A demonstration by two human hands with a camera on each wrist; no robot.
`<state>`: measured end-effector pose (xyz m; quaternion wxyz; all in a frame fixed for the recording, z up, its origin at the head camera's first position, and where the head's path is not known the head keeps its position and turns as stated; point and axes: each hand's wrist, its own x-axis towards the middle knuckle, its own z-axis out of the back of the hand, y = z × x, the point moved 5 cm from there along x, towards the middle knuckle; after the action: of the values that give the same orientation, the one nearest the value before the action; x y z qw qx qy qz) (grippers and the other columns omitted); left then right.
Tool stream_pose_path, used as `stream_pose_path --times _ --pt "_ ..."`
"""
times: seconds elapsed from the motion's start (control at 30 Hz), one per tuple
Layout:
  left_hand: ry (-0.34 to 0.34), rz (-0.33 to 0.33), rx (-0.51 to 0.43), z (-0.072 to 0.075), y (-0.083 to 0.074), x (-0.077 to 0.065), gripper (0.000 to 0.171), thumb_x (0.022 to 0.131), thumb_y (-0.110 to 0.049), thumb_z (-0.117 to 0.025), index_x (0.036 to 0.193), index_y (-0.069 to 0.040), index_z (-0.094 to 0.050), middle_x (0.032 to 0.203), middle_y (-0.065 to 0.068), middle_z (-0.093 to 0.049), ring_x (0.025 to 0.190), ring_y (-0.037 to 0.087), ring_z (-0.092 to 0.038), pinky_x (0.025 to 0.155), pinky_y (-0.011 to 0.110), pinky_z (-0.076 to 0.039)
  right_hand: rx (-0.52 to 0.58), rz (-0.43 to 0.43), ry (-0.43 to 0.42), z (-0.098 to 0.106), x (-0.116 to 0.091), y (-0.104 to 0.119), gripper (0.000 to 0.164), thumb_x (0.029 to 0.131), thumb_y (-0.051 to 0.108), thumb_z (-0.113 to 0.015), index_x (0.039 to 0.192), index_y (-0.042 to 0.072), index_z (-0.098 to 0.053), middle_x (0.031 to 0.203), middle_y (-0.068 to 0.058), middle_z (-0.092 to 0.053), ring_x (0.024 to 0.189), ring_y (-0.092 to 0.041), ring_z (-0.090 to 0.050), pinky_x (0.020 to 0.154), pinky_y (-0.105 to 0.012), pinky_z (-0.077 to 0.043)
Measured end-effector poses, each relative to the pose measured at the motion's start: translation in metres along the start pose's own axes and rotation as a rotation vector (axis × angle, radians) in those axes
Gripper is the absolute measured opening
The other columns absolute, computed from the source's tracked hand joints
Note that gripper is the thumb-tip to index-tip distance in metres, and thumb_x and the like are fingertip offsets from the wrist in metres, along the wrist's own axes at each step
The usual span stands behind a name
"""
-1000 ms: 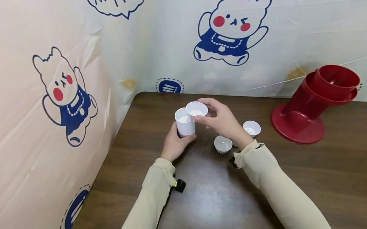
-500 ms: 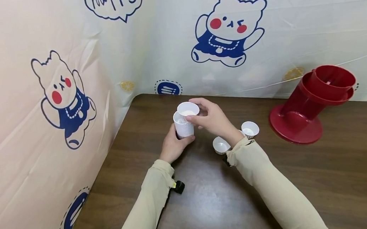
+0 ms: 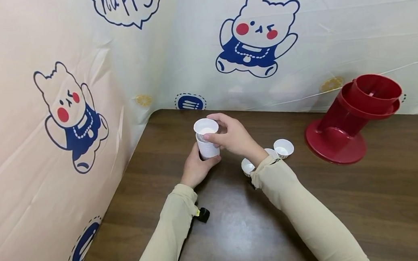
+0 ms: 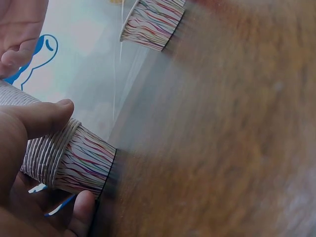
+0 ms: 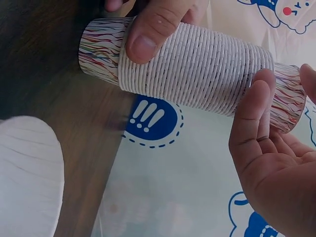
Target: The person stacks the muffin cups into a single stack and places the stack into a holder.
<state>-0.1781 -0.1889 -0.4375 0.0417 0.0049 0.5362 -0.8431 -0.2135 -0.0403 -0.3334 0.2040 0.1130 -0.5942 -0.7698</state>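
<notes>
A tall stack of white paper baking cups stands on the table in my left hand. The left thumb and fingers wrap round its lower part, just above the bottom cup's coloured wavy stripes. My right hand holds a single baking cup by its side, right at the top of the stack. In the right wrist view this cup lines up with the stack's ridged rims, the right fingers touching the upper rims.
Loose baking cups stand right of the stack: one in view, another and a third partly behind the right wrist. A red plastic stand with a tilted tube stands at the back right. Printed cloth hangs behind the table.
My right hand has moved left with its cup, from beside the stack's mouth to over it. The left hand keeps its hold on the stack. The head view has shifted slightly.
</notes>
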Motion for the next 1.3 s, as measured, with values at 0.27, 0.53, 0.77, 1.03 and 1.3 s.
stream_pose_path --times 0.27,0.53,0.77,1.03,1.3 --pt "0.008 0.012 -0.005 -0.001 0.002 0.001 0.077 0.084 -0.035 -0.081 0.146 -0.016 -0.039 0.137 0.008 -0.054 0.122 0.029 -0.053 0.106 0.053 -0.040 -0.011 -0.026 -0.004 -0.002 0.002 -0.006 0.056 0.090 0.017 -0.078 0.140 0.009 -0.055 0.123 -0.010 -0.063 0.073 -0.030 -0.068 0.070 -0.049 -0.058" --pt "0.008 0.006 0.003 -0.002 0.002 0.001 0.077 0.085 -0.035 -0.081 0.147 -0.016 -0.039 0.138 0.008 -0.053 0.122 0.029 -0.052 0.106 0.052 -0.040 -0.024 -0.051 0.001 -0.003 0.000 -0.011 0.056 0.090 0.019 -0.079 0.141 0.012 -0.055 0.122 -0.010 -0.063 0.077 -0.036 -0.067 0.071 -0.049 -0.058" --pt "-0.006 -0.018 0.009 -0.001 0.001 0.000 0.076 0.084 -0.034 -0.082 0.145 -0.013 -0.042 0.135 0.010 -0.057 0.119 0.030 -0.055 0.104 0.050 -0.041 -0.047 -0.044 0.009 -0.006 -0.002 -0.017 0.061 0.088 0.018 -0.080 0.143 0.009 -0.054 0.129 -0.011 -0.061 0.072 -0.026 -0.064 0.066 -0.045 -0.058" --pt "-0.011 -0.011 0.011 -0.002 0.001 0.001 0.077 0.083 -0.035 -0.082 0.145 -0.015 -0.041 0.138 0.009 -0.055 0.122 0.028 -0.053 0.105 0.050 -0.040 -0.203 -0.067 0.045 -0.001 -0.009 -0.023 0.070 0.089 0.025 -0.079 0.149 0.011 -0.047 0.138 -0.013 -0.057 0.099 -0.031 -0.065 0.072 -0.036 -0.056" --pt "-0.014 0.012 0.024 -0.002 0.003 0.003 0.076 0.083 -0.034 -0.082 0.144 -0.013 -0.042 0.134 0.010 -0.056 0.121 0.029 -0.054 0.105 0.051 -0.041 -0.179 -0.098 0.042 0.025 -0.032 -0.022 0.065 0.092 0.022 -0.075 0.150 0.015 -0.045 0.137 -0.013 -0.058 0.077 -0.022 -0.071 0.068 -0.037 -0.057"
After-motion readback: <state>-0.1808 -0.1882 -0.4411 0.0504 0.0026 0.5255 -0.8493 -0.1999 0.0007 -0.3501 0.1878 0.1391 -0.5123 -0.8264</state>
